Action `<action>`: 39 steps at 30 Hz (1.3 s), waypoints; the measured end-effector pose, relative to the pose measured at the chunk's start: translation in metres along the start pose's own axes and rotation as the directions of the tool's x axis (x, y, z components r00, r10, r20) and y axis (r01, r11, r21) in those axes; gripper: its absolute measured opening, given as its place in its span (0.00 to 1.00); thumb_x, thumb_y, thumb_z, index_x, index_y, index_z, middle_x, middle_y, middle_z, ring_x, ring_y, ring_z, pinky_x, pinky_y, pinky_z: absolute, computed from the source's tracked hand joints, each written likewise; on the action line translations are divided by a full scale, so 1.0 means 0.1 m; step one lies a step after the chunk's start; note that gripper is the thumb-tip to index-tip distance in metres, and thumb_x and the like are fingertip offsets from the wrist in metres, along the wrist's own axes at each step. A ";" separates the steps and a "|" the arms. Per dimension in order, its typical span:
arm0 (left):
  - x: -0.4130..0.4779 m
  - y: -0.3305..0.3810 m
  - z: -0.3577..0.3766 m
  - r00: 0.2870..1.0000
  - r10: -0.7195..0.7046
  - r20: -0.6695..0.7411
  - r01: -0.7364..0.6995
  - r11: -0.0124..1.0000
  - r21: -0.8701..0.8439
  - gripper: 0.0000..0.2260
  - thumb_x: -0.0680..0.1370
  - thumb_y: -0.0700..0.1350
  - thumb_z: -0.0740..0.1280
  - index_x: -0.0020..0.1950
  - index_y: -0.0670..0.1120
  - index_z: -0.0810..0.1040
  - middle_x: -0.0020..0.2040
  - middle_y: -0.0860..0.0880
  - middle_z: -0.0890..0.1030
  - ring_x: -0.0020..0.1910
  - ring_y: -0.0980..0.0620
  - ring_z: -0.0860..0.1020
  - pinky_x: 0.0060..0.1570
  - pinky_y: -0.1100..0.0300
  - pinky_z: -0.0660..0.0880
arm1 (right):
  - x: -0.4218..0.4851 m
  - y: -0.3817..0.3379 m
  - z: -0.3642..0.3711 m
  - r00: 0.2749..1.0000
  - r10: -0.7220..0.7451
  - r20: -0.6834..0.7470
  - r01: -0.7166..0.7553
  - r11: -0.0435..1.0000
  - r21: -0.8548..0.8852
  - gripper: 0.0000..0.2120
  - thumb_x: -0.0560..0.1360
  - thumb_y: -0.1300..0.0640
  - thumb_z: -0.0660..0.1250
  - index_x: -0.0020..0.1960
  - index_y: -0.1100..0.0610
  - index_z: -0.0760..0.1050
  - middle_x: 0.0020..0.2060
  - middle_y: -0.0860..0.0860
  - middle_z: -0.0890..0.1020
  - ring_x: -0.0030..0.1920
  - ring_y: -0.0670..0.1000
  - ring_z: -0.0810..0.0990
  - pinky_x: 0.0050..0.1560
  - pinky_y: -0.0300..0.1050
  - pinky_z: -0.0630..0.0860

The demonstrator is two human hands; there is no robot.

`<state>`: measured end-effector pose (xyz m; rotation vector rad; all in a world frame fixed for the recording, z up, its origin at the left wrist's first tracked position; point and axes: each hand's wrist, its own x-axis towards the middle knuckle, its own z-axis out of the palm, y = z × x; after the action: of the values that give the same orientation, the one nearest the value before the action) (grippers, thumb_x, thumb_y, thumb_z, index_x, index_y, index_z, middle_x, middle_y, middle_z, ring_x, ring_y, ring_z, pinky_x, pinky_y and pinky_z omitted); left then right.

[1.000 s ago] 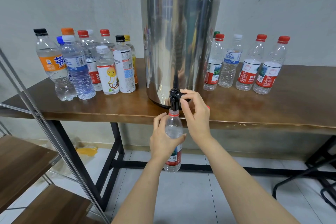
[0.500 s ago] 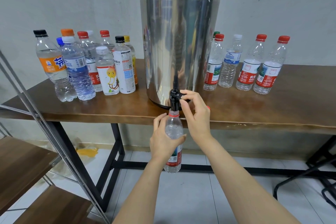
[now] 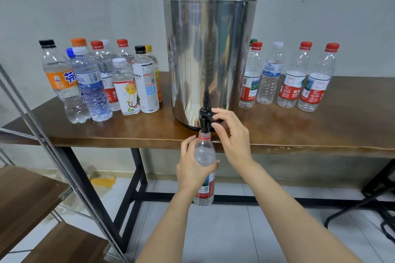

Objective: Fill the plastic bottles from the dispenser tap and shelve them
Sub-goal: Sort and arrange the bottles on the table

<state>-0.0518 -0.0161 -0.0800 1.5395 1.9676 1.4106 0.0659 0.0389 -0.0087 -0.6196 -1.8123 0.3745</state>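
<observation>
my left hand (image 3: 192, 168) grips the bottle (image 3: 204, 153) round its upper half, fingers wrapped behind it and thumb across the front. the bottle hangs upright in front of the bench (image 3: 320, 132) edge, its body below the top. its open mouth and red neck ring are right under the tap (image 3: 204, 117), touching or nearly so; i cannot tell which. its red and white label shows below my palm. i cannot read the water level in it.

my right hand (image 3: 232, 134) is closed on the tap's black lever, pinching it between thumb and forefinger, with the other fingers curled beneath.

the tap sticks out low on the front of the dispenser (image 3: 209, 53), a tall steel drum with a black lid that stands at the bench's front edge.

the left bottles (image 3: 96, 83) stand in a tight capped cluster on the bench beside the dispenser, with mixed labels and caps in black, orange, blue, white, red and yellow. the right bottles (image 3: 295, 79) number 5: 3 red-capped and 1 white-capped in a loose row, plus 1 green cap peeking out behind the nearest.

at the far left a metal-framed shelf (image 3: 27, 190) with 2 wooden boards sits lower than the bench.
</observation>
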 end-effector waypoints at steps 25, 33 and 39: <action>0.03 -0.06 0.02 1.000 0.008 -0.008 -0.008 1.000 -0.016 0.35 0.65 0.57 0.80 0.68 0.57 0.70 0.66 0.63 0.65 0.58 0.60 0.73 0.50 0.64 0.73 | 0.70 -0.28 0.16 0.995 -0.046 0.093 0.065 0.974 -0.216 0.16 0.77 0.42 0.58 0.46 0.50 0.81 0.42 0.42 0.82 0.43 0.45 0.80 0.42 0.49 0.77; 0.02 -0.04 -0.03 1.000 0.013 0.017 -0.013 1.000 -0.002 0.34 0.65 0.56 0.79 0.68 0.58 0.70 0.66 0.64 0.65 0.54 0.62 0.73 0.48 0.63 0.71 | 0.65 -0.21 -0.05 0.978 0.150 0.144 -0.158 0.987 0.044 0.04 0.75 0.50 0.69 0.49 0.46 0.81 0.37 0.43 0.82 0.36 0.42 0.77 0.40 0.40 0.75; 0.00 -0.02 -0.04 1.000 -0.010 0.025 0.010 1.000 -0.015 0.35 0.66 0.57 0.80 0.69 0.56 0.70 0.67 0.63 0.65 0.55 0.60 0.74 0.48 0.66 0.71 | 0.35 0.22 -0.35 0.949 0.283 0.139 -0.229 0.921 -0.315 0.10 0.79 0.53 0.67 0.58 0.53 0.78 0.52 0.47 0.79 0.44 0.46 0.75 0.51 0.46 0.75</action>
<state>-0.0558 -0.0177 -0.0791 1.5313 1.9428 1.3920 0.0956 0.0757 0.0177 -1.0710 -1.9849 0.3462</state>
